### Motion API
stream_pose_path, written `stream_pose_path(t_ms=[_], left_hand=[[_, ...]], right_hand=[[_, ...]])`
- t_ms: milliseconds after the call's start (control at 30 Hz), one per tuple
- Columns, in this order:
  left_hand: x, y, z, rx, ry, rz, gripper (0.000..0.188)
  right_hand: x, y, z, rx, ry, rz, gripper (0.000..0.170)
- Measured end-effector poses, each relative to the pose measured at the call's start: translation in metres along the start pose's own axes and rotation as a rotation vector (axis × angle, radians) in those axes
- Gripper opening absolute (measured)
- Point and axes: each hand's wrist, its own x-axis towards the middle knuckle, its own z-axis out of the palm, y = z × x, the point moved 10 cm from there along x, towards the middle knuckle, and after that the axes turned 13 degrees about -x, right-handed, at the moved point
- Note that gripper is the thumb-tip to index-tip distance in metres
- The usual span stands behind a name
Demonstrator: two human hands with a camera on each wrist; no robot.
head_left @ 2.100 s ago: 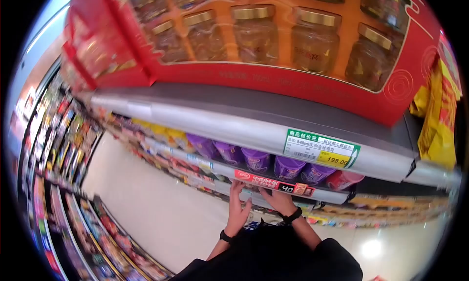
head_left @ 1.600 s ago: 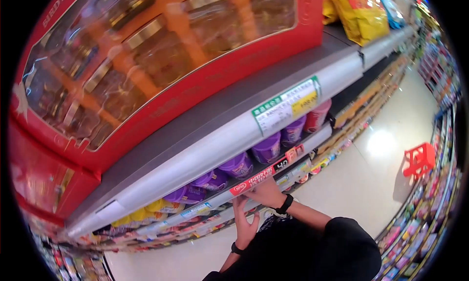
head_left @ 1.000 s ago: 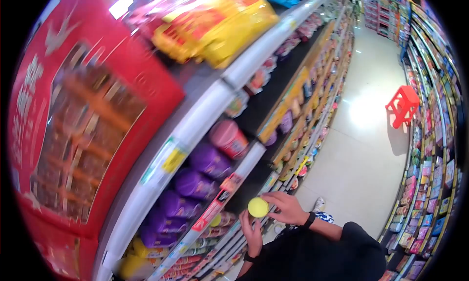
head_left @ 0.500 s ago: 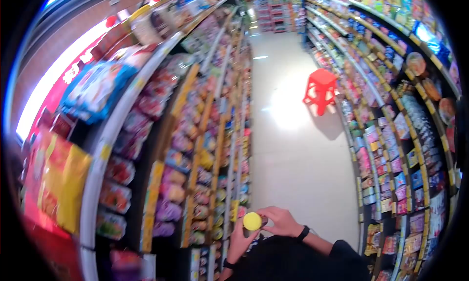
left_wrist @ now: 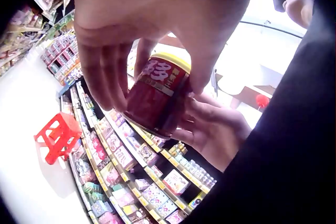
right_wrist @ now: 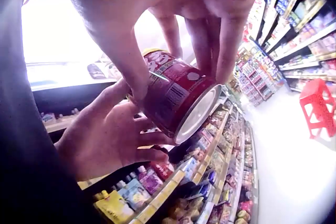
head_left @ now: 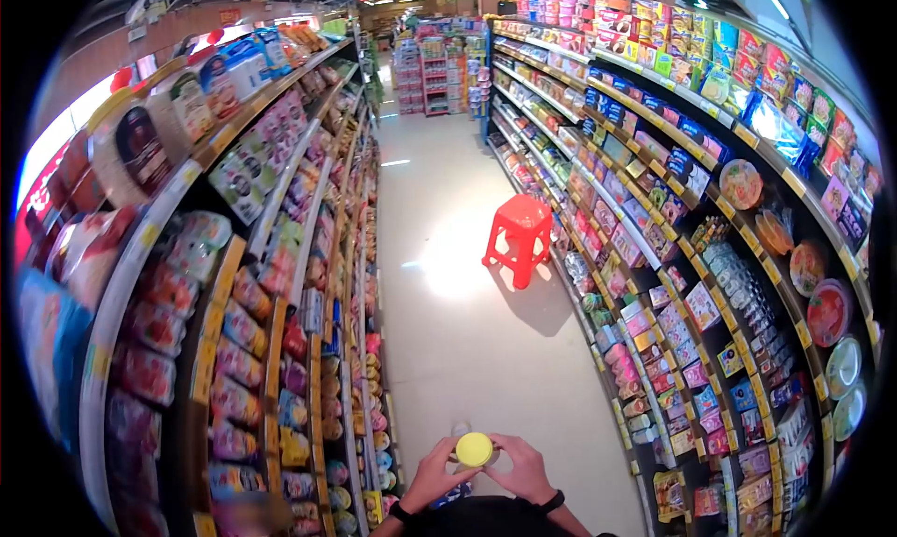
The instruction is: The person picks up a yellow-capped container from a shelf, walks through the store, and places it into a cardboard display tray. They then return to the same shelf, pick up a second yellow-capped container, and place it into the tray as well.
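Your left hand (head_left: 433, 473) and right hand (head_left: 524, 469) both grip the red can (left_wrist: 156, 98). Hold it snug from both sides, yellow lid (head_left: 475, 450) up, so it can't slip.

Aisle floor (head_left: 420, 369) free ahead of yellow-lidded can (head_left: 475, 450).
Red stool (head_left: 521, 221) obstructs right (near right-hand shelving (head_left: 745, 136)); left-hand shelving (head_left: 99, 360) walls other side.

1. A red stool (head_left: 519, 231) stands on a pale aisle floor (head_left: 434, 360).
2. Bright glare (head_left: 455, 257) washes the floor just left of the stool.
3. Stocked shelves (head_left: 746, 135) rise right of the stool.
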Motion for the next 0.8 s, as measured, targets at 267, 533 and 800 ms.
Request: stream_pose_path(t_ms=[267, 533, 800], left_hand=[[0.183, -0.008, -0.061, -0.065, 0.046, 0.066, 0.071], [0.313, -0.057, -0.116, 0.023, -0.022, -0.113, 0.071], [0.494, -0.111, -0.173, 0.165, -0.138, -0.177, 0.075]], right_hand=[[0.199, 0.013, -0.014, -0.129, -0.016, -0.110, 0.061], [0.331, 0.071, 0.040, -0.083, -0.142, -0.034, 0.056], [0.519, 0.139, 0.078, 0.015, -0.180, -0.125, 0.051]])
